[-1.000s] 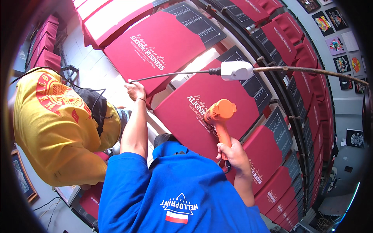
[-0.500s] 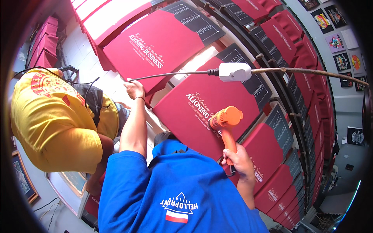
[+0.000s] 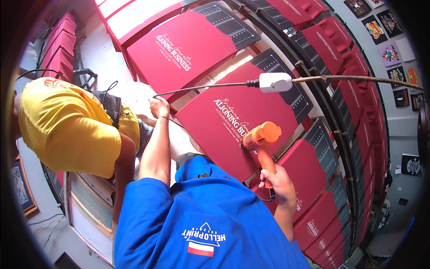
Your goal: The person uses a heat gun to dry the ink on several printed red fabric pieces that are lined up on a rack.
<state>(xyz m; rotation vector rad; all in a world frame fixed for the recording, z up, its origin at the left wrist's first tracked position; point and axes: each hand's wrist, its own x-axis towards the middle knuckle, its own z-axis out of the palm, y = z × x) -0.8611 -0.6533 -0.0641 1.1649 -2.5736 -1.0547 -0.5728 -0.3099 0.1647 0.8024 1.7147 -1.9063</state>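
Blower (image 3: 262,142), orange, stands out from the right hand (image 3: 278,180), its handle inside the curled fingers, its head beyond them over a red cloth panel (image 3: 260,107) with white lettering. The right hand is wrapped round the grip, its forearm reaching upward past the blue shirt (image 3: 224,215). The handle's long axis runs upward and slightly left; the shorter barrel crosses it, dark end toward the lower left and the cloth, round cap toward the upper right. Farther left, the left hand (image 3: 159,107), arm extended, has its fingers closed on a black cord (image 3: 206,86) leading to a white socket (image 3: 275,82)
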